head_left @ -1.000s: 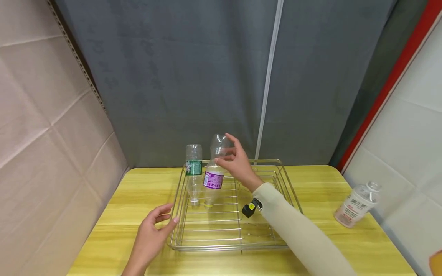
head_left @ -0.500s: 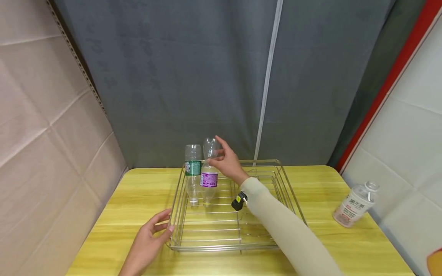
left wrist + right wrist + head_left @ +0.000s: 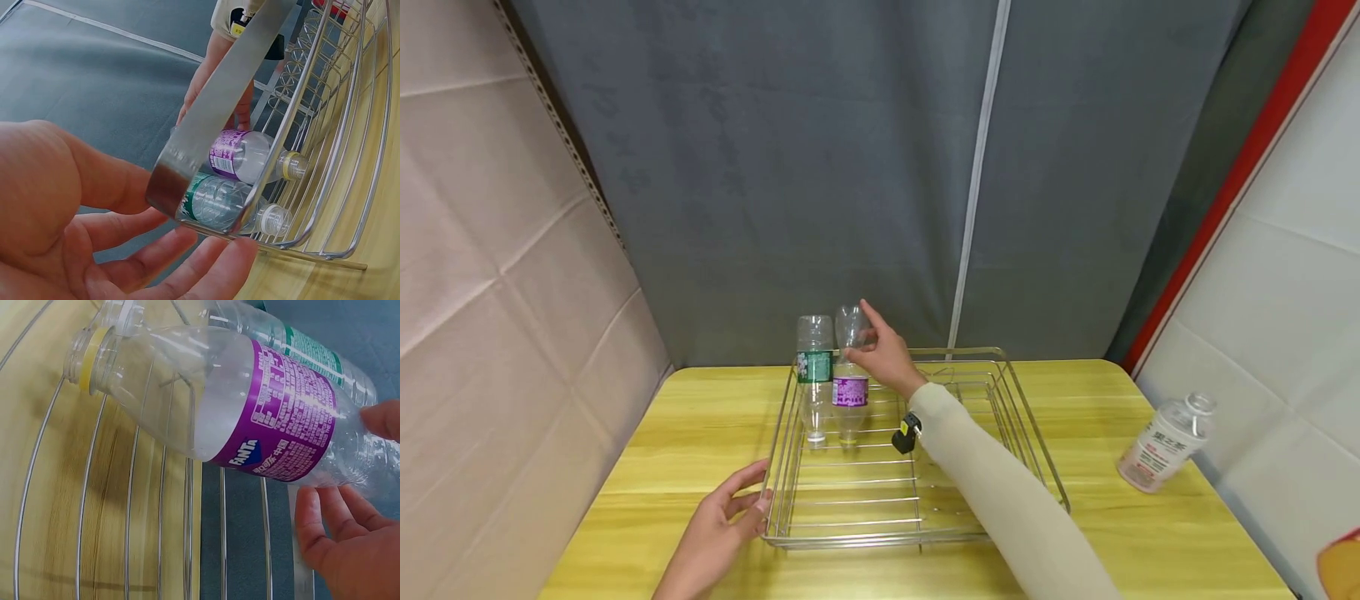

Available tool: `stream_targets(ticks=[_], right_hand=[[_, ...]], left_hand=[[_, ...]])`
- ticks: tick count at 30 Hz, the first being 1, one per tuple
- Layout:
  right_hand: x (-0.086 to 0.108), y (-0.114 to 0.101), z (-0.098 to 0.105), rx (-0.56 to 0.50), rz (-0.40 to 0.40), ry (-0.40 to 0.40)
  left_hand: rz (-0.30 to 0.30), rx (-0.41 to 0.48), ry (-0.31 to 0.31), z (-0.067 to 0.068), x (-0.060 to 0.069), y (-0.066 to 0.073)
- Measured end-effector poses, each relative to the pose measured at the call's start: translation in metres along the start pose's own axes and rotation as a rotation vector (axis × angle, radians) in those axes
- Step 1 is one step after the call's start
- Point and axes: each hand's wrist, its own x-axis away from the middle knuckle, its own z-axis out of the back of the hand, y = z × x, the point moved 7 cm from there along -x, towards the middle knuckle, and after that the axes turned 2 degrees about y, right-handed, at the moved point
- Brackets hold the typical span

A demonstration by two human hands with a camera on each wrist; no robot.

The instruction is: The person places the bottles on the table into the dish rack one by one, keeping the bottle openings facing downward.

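My right hand [image 3: 887, 358] holds a clear bottle with a purple label [image 3: 851, 392] by its upper part, upside down in the wire rack [image 3: 917, 542]. In the right wrist view its yellow neck ring [image 3: 94, 359] lies over the wires, with thumb and fingers [image 3: 340, 519] on either side of the bottle. Close beside it on the left, a clear bottle with a green label [image 3: 815, 367] also stands neck down. My left hand [image 3: 718, 521] touches the rack's left side; in the left wrist view its fingers [image 3: 206, 262] rest at the metal rim [image 3: 212, 119].
The rack stands on a wood-patterned table [image 3: 655, 467]. A clear bottle with a white label [image 3: 1165, 442] stands upright at the right. A grey curtain [image 3: 775, 167] hangs behind the table, and pale panels flank both sides. Part of an orange thing [image 3: 1340, 567] shows at the lower right.
My right hand has moved left with the purple-labelled bottle, which now stands straighter and closer to the green-labelled one. My left hand has shifted slightly down and left, against the rack's side.
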Motion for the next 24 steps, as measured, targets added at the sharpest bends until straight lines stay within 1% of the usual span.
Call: stream_targets(ticks=[1, 8, 14, 20, 24], right_hand=[[-0.001, 0.001, 0.000, 0.001, 0.001, -0.001], [-0.004, 0.008, -0.002, 0.050, -0.023, -0.015], [-0.006, 0.013, -0.002, 0.084, -0.023, -0.019], [-0.006, 0.016, -0.004, 0.080, -0.049, -0.025], [-0.005, 0.017, -0.006, 0.072, -0.059, -0.034]], left_hand=[[0.009, 0.003, 0.000, 0.000, 0.000, 0.000], [0.005, 0.002, -0.010, -0.002, 0.000, -0.001], [0.006, 0.005, -0.009, -0.003, 0.002, 0.001], [0.000, -0.017, -0.020, -0.003, 0.001, 0.001], [0.009, -0.024, -0.026, -0.001, 0.002, -0.001]])
